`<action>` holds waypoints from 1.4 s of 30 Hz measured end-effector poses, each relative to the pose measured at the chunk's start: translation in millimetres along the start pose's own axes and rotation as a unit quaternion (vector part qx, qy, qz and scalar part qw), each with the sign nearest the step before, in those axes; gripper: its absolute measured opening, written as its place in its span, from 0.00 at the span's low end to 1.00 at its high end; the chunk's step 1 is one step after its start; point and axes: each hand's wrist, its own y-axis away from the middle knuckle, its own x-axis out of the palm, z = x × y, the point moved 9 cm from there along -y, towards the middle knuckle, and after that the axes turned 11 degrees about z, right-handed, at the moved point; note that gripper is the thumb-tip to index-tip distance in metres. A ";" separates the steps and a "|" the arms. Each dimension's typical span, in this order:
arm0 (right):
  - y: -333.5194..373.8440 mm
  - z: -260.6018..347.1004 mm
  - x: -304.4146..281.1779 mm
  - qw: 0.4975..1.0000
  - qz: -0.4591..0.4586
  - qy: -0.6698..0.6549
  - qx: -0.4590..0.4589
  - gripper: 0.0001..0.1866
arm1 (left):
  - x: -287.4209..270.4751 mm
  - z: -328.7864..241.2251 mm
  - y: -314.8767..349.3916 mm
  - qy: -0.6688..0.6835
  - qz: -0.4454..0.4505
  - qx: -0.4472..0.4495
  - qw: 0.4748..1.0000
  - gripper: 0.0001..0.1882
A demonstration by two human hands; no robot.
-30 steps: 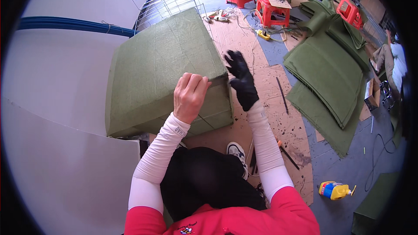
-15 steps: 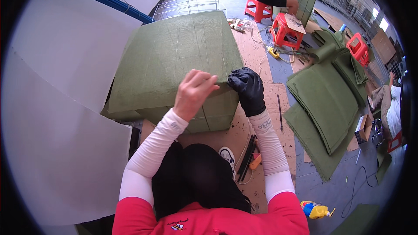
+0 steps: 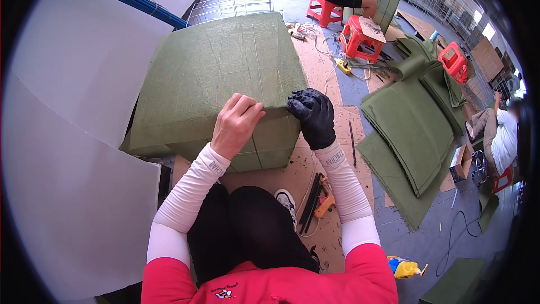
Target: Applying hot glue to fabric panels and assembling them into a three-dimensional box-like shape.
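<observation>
1. Head view, position: green cloth-covered box (image 3: 214,62) sits ahead of the person and left of centre, its top reaching away to the far side.
2. Head view, key relation: the near top edge runs roughly left to right at the fingertips; right hand (image 3: 311,114), black-gloved, is nearer the right near corner, and left hand (image 3: 235,125), bare, is farther left along that edge. The box's long axis cannot be judged through the lens bend.
3. Head view, grip: both hands' fingers are curled closed at the edge. Cannot tell whether cloth is pinched inside either.
4. Head view, surroundings: orange tool (image 3: 324,205) and black sticks (image 3: 310,205) lie nearer the person; green cloth stack (image 3: 409,121) lies well right.
</observation>
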 end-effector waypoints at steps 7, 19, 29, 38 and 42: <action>-1.4 3.3 -0.7 1.000 -0.003 -0.010 0.002 0.17 | 4.7 -8.4 -10.6 0.006 0.006 0.010 1.000 0.16; -0.1 2.1 -0.4 1.000 -0.016 -0.010 0.008 0.18 | -2.6 -16.0 -11.6 0.027 -0.047 0.000 0.999 0.10; -5.1 2.4 -3.5 0.997 -0.014 -0.072 -0.016 0.20 | 20.8 -15.7 -10.2 -0.001 -0.003 0.056 0.998 0.09; 13.5 -24.1 17.4 0.971 0.037 -0.191 0.139 0.29 | 26.3 -14.7 -15.9 -0.030 0.010 0.019 0.999 0.12; 30.1 -15.5 21.3 0.898 -0.080 -0.376 0.216 0.29 | 24.9 -16.5 -11.9 -0.013 0.001 0.010 1.000 0.13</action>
